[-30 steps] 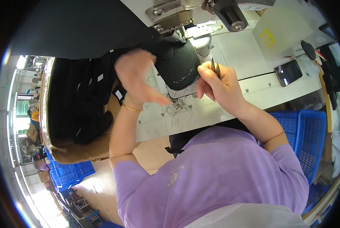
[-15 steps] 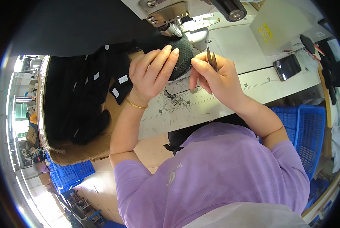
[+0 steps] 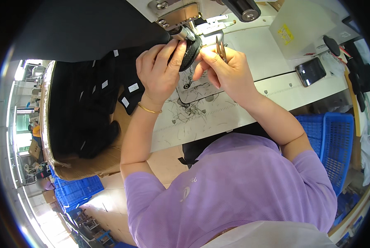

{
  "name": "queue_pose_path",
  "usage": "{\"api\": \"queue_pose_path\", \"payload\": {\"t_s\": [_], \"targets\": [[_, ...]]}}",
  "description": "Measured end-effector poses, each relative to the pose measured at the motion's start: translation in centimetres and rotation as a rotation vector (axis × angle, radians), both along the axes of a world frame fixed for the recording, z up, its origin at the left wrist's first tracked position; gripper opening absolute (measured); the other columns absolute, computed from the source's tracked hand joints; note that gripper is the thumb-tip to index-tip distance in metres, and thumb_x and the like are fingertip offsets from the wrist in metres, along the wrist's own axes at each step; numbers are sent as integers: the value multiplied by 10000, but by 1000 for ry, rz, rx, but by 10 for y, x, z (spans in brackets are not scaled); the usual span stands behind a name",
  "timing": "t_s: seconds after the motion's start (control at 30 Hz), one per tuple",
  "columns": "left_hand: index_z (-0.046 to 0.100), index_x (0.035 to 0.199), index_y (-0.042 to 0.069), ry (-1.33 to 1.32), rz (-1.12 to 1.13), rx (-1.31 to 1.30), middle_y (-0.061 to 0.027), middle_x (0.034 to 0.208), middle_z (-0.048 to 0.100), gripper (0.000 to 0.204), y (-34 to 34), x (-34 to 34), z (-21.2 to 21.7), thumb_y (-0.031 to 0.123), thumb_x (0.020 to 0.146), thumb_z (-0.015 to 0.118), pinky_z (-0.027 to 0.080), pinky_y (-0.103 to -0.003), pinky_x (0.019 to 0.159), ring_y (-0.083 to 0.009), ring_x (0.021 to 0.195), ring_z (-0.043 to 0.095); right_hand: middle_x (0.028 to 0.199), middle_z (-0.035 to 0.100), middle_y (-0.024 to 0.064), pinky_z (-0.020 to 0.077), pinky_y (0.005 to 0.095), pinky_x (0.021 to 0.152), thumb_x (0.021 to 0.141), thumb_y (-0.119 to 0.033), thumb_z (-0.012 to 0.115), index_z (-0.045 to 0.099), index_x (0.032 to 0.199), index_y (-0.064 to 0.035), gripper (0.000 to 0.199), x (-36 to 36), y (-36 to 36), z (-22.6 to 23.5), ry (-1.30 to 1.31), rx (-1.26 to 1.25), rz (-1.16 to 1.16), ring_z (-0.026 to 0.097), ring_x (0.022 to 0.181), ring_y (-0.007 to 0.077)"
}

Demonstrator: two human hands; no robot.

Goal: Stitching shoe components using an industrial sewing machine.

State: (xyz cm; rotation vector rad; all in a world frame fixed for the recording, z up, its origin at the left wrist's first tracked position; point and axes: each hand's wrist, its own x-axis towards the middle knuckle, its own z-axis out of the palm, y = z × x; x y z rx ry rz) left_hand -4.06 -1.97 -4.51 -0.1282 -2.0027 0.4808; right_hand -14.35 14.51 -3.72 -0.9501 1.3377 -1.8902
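A black knitted fabric piece (image 3: 190, 54) with a curved edge sits under the presser foot of a sewing machine (image 3: 181, 18). My left hand (image 3: 160, 70), with a gold bangle on its wrist, closes its fingers over the left side of the piece. A pair of dark thread snips (image 3: 221, 50) is held in my right hand (image 3: 228, 68), blades pointing up and away. The thumb and forefinger of that hand pinch close to the fabric's right edge. Whether they grip the edge itself or a thread there is too small to tell.
Loose thread ends (image 3: 189, 110) litter the white machine table (image 3: 259, 51). A black phone-like object (image 3: 311, 72) lies on its right. At left stands a cardboard box (image 3: 85, 168) of black fabric pieces (image 3: 81, 111). Blue crates (image 3: 336, 149) stand below at right.
The fabric piece has shifted left and its visible part has become narrower. Both hands have moved slightly left and up with it, and more of the machine's bed shows beneath.
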Motion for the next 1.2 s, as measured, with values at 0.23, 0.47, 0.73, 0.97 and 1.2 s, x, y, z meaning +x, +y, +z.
{"api": "queue_pose_path", "payload": {"t_s": [0.23, 0.47, 0.73, 0.97, 1.2], "targets": [[727, 1017, 82, -33, 84, -17, -7, 1031, 681, 310, 32, 9, 16, 126, 715, 671, 420, -318, 771, -158, 834, 616, 668, 673, 41, 345, 206, 408, 996, -223, 512, 612, 774, -45, 302, -1, -1, -5, 11, -23, -10, 437, 450, 20], [684, 994, 50, -106, 251, 8, -22, 936, 617, 288, 56, 2, 23, 215, 758, 681, 413, -335, 774, -184, 854, 577, 677, 675, 47, 339, 203, 407, 988, -212, 520, 624, 796, -33, 283, 0, -1, -3, -12, -52, -20, 435, 455, 21], [584, 985, 49, -254, 453, 48, -84, 864, 521, 265, 81, 24, 28, 235, 830, 692, 433, -338, 634, -229, 799, 537, 643, 657, 42, 328, 209, 406, 976, -200, 540, 646, 801, -27, 269, -4, 1, -2, -24, -29, -20, 430, 451, 24], [602, 983, -33, -116, 33, 73, -143, 1010, 588, 273, 82, 14, 19, -5, 716, 657, 520, -341, 689, -270, 860, 592, 540, 496, -22, 316, 216, 409, 965, -225, 592, 569, 671, -42, 348, -8, 4, -2, -90, -6, -36, 439, 450, 42], [582, 950, 21, -85, 72, 86, -95, 956, 579, 267, 63, 1, 23, 44, 701, 676, 511, -338, 676, -250, 859, 598, 590, 609, 10, 329, 208, 419, 980, -205, 552, 594, 714, -42, 315, -6, 2, -1, -76, -55, -6, 443, 469, 24]]}}
